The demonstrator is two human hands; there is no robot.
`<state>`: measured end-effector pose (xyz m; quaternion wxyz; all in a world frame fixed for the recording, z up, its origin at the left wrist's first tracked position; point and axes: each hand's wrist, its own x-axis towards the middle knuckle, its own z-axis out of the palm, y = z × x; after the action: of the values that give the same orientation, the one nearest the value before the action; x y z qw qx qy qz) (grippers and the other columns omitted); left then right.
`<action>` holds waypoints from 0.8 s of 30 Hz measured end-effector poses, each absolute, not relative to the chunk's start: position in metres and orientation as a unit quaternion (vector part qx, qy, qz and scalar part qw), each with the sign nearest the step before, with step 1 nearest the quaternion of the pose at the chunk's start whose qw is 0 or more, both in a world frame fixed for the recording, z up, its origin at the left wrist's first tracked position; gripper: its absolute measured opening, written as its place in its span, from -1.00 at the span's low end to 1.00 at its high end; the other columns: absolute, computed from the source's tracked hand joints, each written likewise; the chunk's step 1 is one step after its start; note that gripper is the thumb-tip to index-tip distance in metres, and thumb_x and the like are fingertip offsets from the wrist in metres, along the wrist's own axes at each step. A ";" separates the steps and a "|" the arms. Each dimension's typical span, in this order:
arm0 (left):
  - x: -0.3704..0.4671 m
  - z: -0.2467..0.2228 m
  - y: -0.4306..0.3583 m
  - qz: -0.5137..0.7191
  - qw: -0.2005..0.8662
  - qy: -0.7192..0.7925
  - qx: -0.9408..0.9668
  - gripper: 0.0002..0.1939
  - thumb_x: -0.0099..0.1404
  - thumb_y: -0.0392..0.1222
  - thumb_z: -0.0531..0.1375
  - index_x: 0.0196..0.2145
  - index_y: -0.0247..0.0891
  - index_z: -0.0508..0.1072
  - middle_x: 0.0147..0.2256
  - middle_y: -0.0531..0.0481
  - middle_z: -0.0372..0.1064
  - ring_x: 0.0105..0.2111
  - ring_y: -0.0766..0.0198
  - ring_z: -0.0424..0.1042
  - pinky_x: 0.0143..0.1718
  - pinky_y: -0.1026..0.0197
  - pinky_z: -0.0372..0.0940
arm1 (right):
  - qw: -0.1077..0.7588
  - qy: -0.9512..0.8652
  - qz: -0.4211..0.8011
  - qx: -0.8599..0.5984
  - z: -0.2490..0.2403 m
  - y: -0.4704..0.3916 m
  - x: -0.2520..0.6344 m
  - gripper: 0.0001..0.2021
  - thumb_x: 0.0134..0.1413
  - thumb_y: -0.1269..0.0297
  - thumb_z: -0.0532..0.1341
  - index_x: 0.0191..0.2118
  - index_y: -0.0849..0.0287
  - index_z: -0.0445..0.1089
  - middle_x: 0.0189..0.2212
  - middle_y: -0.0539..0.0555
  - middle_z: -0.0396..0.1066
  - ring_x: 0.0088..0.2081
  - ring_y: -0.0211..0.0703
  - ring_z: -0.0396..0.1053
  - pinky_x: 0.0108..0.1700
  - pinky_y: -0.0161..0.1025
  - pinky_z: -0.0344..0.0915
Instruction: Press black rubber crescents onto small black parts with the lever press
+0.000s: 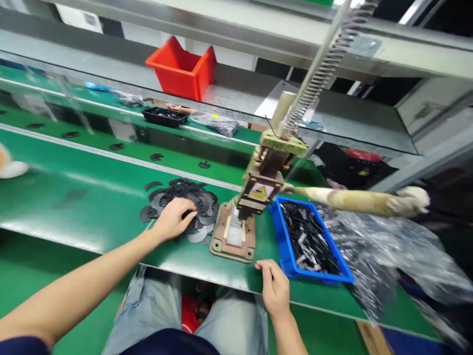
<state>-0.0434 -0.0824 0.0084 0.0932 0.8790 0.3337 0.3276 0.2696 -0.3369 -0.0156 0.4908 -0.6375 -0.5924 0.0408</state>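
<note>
My left hand (175,218) rests over a heap of thin black curved pieces (207,204) on the green bench. Its thumb and forefinger are bent with a gap between them, and I see no piece held. To the right of the heap stands a hand press (260,182) with a long side handle (343,199). On its base plate (218,231) lies a pale rectangular block (235,231). Near the bench's front edge, between press base and blue tray, my right hand (275,286) is closed, fingers curled together; anything in them is hidden.
A blue tray (349,276) of small black parts stands right of the press, with clear plastic bags (384,256) beyond. Behind runs a green belt (177,157) with spaced black pieces. A red bin (177,74) sits on the shelf. A co-worker's hand (175,107) shows near a black tray (162,118).
</note>
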 end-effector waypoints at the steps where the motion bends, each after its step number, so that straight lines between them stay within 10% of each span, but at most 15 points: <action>1: -0.046 -0.002 -0.108 0.329 0.101 0.315 0.885 -0.79 0.47 -0.07 0.17 -0.09 -0.17 0.55 -0.03 -0.10 0.57 0.02 0.07 0.50 0.14 -0.02 0.35 | 0.480 -0.596 0.044 -0.642 -0.009 -0.341 0.270 -0.71 0.40 0.22 0.06 -0.24 0.11 0.52 -0.33 0.10 0.57 -0.28 -0.16 0.54 -0.20 -0.21 0.50; 17: -0.054 -0.044 -0.173 0.322 0.179 0.312 0.876 -0.81 0.35 -0.04 0.20 -0.23 -0.03 0.63 -0.12 -0.06 0.61 -0.06 -0.03 0.55 0.10 -0.11 0.41 | 0.157 -0.450 0.020 -0.879 0.053 -0.333 0.419 -0.72 0.20 0.10 0.32 -0.04 0.11 0.52 -0.07 0.13 0.58 -0.02 -0.09 0.49 0.16 -0.05 0.38; 24: -0.046 0.043 -0.190 0.251 0.257 0.240 0.902 -0.73 0.37 0.02 0.17 -0.11 0.09 0.66 -0.07 -0.04 0.60 0.00 0.02 0.53 0.14 -0.04 0.41 | 0.100 -0.426 0.031 -0.899 0.054 -0.317 0.419 -0.75 0.23 0.09 0.31 -0.12 0.16 0.49 -0.12 0.10 0.54 -0.08 -0.15 0.48 0.07 -0.07 0.43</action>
<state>-0.0461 -0.1903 0.0433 0.2573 0.9017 0.2401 0.2512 0.4188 -0.3167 0.0540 0.0998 -0.8988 -0.4258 0.0309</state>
